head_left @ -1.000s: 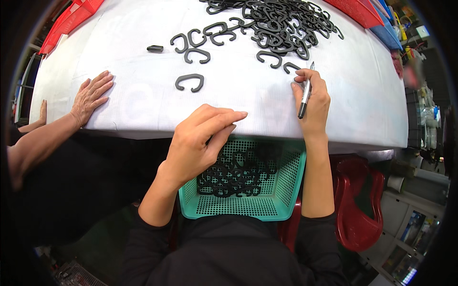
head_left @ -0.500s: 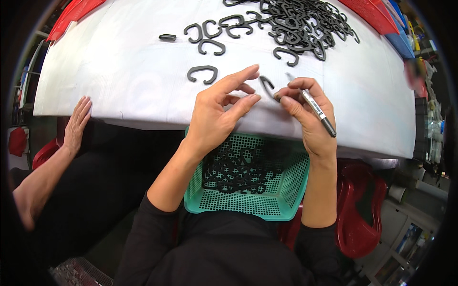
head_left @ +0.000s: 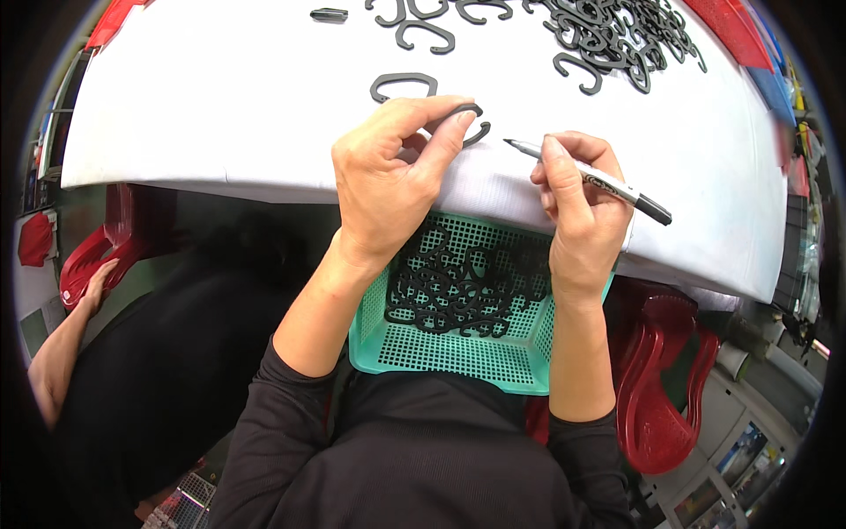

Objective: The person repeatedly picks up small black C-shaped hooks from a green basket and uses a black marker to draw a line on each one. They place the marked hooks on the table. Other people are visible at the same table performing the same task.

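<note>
Head view: the left hand [head_left: 388, 185] has come off the table [head_left: 220, 115] edge since a second ago and now pinches a black hook [head_left: 465, 119], fingers [head_left: 445, 141] narrowed around it, thumb under, just above the table. The right hand [head_left: 577, 207], which lay on the table with the marker [head_left: 590, 179] upright, has lifted and turned it; the tip now points at the hook, close but apart. Its fingers are closed on the marker barrel. It looks as if marking is about to begin. A green basket [head_left: 458, 353] of hooks sits below the hook, on the lap; a loose hook pile [head_left: 617, 35] lies beyond it.
</note>
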A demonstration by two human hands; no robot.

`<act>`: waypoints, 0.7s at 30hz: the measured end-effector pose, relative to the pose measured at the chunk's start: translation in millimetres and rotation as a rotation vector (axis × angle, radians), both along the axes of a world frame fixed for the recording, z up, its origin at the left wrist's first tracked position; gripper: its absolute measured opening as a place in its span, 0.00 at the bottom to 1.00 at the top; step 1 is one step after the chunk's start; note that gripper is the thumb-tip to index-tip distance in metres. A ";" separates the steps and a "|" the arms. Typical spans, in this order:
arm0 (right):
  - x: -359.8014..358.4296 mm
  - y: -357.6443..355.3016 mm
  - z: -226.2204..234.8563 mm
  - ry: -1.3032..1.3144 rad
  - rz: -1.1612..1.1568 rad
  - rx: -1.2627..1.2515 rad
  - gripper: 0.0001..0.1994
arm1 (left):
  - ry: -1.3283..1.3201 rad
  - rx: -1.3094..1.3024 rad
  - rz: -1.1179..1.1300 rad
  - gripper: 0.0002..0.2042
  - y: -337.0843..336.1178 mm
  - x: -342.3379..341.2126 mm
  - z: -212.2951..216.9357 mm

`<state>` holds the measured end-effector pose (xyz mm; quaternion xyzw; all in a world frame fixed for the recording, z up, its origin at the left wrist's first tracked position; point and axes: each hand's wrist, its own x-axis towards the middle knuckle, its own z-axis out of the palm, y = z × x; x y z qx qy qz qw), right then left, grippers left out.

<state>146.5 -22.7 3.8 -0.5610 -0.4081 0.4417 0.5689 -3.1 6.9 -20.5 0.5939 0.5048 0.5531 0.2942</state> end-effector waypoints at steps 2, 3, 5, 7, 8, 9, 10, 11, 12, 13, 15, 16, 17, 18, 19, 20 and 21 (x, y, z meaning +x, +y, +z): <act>-5.3 -1.0 -1.7 -0.055 0.002 0.016 0.07 | 0.016 0.027 0.004 0.06 0.4 -0.3 -2.6; -7.8 -1.3 -2.4 -0.082 0.003 0.024 0.07 | 0.012 0.025 0.004 0.06 0.4 -1.1 -4.4; -13.2 1.4 -2.8 -0.096 0.000 0.067 0.08 | -0.009 0.020 0.001 0.06 0.5 -1.2 -6.9; -19.8 3.6 -4.5 -0.107 -0.002 0.103 0.08 | -0.038 0.010 0.000 0.06 -0.1 -1.3 -8.3; -22.4 5.2 -3.6 -0.107 -0.009 0.084 0.09 | -0.051 0.009 0.001 0.06 -0.2 -1.2 -8.5; -22.5 6.7 -6.0 -0.122 -0.009 0.089 0.09 | -0.064 0.007 0.002 0.06 -0.2 -0.9 -8.4; -22.6 8.3 -9.1 -0.137 -0.010 0.094 0.09 | -0.078 0.006 0.002 0.06 -0.3 -0.7 -8.3; -22.8 8.9 -11.5 -0.152 -0.012 0.098 0.09 | -0.070 0.004 -0.001 0.06 -0.7 -0.5 -7.9; -23.3 8.5 -12.7 -0.163 -0.028 0.103 0.09 | -0.062 0.003 -0.003 0.06 -1.0 -0.3 -7.2; -23.5 8.5 -13.3 -0.172 -0.035 0.103 0.09 | -0.052 0.001 -0.004 0.06 -1.4 -0.5 -6.5; -23.3 8.5 -13.4 -0.191 -0.051 0.104 0.09 | -0.040 0.014 -0.010 0.06 -1.1 -0.5 -6.2; -23.8 8.3 -13.6 -0.200 -0.046 0.113 0.09 | -0.035 0.022 -0.013 0.06 -1.1 -1.0 -6.1; -24.3 8.1 -13.8 -0.209 -0.041 0.123 0.09 | -0.028 0.021 -0.015 0.07 -1.5 -1.5 -5.8; -24.6 7.6 -14.2 -0.217 -0.036 0.133 0.09 | -0.021 0.020 -0.018 0.07 -2.0 -2.1 -5.4; -24.0 6.9 -13.9 -0.193 -0.038 0.139 0.09 | -0.016 0.022 -0.021 0.08 -1.6 -2.5 -5.4; -22.6 4.9 -13.1 -0.169 -0.040 0.145 0.09 | -0.008 0.033 -0.027 0.08 -0.9 -3.1 -6.3; -20.9 2.8 -12.3 -0.145 -0.043 0.152 0.09 | -0.001 0.045 -0.033 0.09 -0.1 -3.9 -7.5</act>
